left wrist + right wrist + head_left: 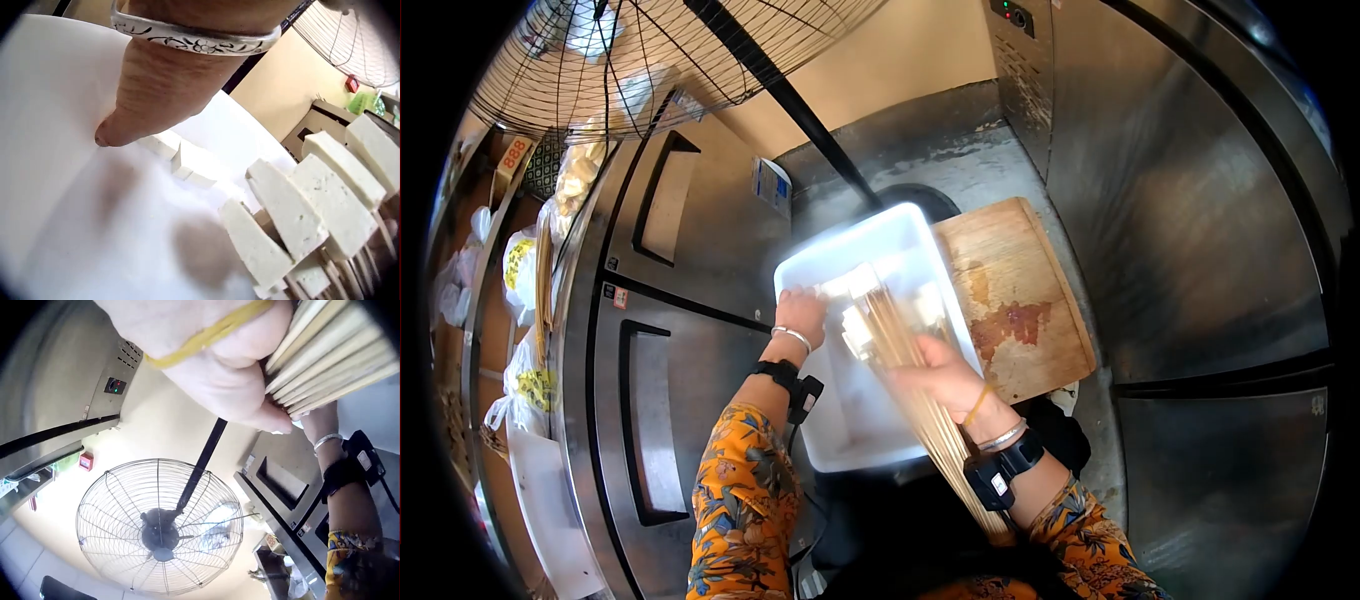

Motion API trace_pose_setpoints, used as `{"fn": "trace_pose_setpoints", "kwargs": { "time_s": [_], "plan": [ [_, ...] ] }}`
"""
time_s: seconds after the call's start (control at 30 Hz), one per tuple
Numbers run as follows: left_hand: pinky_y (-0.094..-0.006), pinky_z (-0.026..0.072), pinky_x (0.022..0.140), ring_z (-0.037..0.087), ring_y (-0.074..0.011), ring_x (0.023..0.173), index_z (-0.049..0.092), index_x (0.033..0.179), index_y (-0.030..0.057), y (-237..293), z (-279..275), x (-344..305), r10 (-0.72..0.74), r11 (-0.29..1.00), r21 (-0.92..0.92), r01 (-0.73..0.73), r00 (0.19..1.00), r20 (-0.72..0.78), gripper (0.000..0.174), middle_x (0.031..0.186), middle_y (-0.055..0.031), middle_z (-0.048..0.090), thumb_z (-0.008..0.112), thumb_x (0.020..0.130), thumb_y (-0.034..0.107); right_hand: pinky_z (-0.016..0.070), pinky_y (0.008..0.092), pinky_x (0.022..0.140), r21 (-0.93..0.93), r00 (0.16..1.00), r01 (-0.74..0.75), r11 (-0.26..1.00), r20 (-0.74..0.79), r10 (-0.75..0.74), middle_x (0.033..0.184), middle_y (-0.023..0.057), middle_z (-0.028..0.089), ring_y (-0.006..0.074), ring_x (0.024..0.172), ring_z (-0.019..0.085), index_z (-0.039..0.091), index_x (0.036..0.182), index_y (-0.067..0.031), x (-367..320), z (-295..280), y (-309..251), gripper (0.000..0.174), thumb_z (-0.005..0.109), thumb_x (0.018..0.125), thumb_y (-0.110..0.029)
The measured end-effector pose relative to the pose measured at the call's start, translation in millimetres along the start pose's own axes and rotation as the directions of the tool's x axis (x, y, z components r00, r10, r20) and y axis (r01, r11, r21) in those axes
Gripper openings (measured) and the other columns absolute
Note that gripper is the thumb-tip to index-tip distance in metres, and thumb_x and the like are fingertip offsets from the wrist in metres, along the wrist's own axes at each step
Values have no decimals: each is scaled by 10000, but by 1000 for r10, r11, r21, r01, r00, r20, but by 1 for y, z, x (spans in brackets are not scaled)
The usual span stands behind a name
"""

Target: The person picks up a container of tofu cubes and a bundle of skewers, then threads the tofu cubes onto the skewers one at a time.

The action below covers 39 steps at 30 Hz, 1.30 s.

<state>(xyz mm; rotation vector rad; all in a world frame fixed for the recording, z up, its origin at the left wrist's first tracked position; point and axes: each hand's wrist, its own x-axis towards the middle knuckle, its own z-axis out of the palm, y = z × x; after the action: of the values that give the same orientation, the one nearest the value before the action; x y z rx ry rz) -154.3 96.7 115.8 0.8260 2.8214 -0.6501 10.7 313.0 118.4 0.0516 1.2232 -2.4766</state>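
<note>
A bundle of thin wooden skewers (940,435) (331,359) lies in the grip of my right hand (947,380) (219,369). White tofu slices (857,335) (340,206) are threaded on their far ends, over the white plastic tub (840,440) (56,125). My left hand (802,312) (169,81) reaches down inside the tub at its left side, thumb pointing at the white plastic. Right by that thumb, a short row of white tofu pieces (187,164) shows; the other fingers are hidden, so I cannot tell whether they hold it.
A wooden board (1025,300) with a reddish wet stain lies right of the tub. Behind stands a wire-caged fan (159,512) on a black pole (785,95). Steel cabinets (700,330) flank the left, and a large steel unit (1200,200) the right.
</note>
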Motion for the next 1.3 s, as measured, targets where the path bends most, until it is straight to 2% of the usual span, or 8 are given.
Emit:
{"fn": "trace_pose_setpoints", "kwargs": {
  "time_s": [0.1,0.17,0.23,0.27,0.37,0.43,0.57,1.3],
  "plan": [
    [-366,474,804,586,-237,925,592,1021,64,0,-11,-10,-112,943,-325,70,987,-112,360,1065,-76,564,703,686,130,497,237,712,-38,1000,-22,999,-13,21,1027,51,605,101,863,588,498,1207,-14,1,0,0,420,631,809,-28],
    [-324,510,785,608,-201,909,572,1078,45,0,-14,-19,-293,716,-689,107,943,-158,379,1068,-64,561,703,725,88,497,240,737,-86,999,-35,996,-19,34,1050,58,602,107,887,586,488,1221,-8,3,0,3,446,641,803,-30],
    [-313,498,846,596,-203,965,572,1111,48,2,-26,-32,-281,-15,-996,84,956,85,381,1100,-80,567,689,748,54,498,240,744,-140,1000,-26,990,-20,23,1049,59,603,108,887,587,488,1220,-5,5,0,3,453,647,797,-32],
    [-307,492,876,590,-204,994,572,1127,50,3,-32,-40,-205,-412,-907,84,962,182,383,1116,-88,570,682,760,37,498,239,747,-167,1000,-23,986,-20,20,1049,59,604,109,888,588,488,1219,-3,5,1,4,456,651,794,-32],
    [-288,488,916,573,-177,1011,532,1182,21,8,-39,-55,-143,-673,-739,11,979,145,354,1166,-74,542,631,845,69,467,263,560,-107,995,73,992,-63,-80,761,47,575,115,668,563,545,970,-11,2,5,6,245,673,781,-99],
    [-289,487,928,570,-183,1009,528,1182,13,12,-45,-59,-120,-792,-611,-9,983,141,356,1160,-77,543,634,849,81,467,263,561,-134,994,82,988,-64,-91,755,46,575,114,660,560,544,962,-11,4,4,7,235,667,779,-89],
    [-292,490,936,564,-187,1010,518,1179,-6,16,-51,-60,-111,-869,-495,-7,977,182,365,1149,-89,550,640,845,78,497,240,747,-138,1000,-9,990,-3,9,1045,60,604,109,882,585,491,1211,-7,3,0,1,453,649,787,-23],
    [-297,523,899,589,-251,1072,437,1274,-26,25,-68,-57,-235,-710,-702,-55,958,163,420,1209,-168,548,558,873,7,500,221,662,-90,997,-31,995,62,37,956,39,604,87,783,591,488,1204,-14,-3,9,-8,447,663,794,-29]
  ]
}}
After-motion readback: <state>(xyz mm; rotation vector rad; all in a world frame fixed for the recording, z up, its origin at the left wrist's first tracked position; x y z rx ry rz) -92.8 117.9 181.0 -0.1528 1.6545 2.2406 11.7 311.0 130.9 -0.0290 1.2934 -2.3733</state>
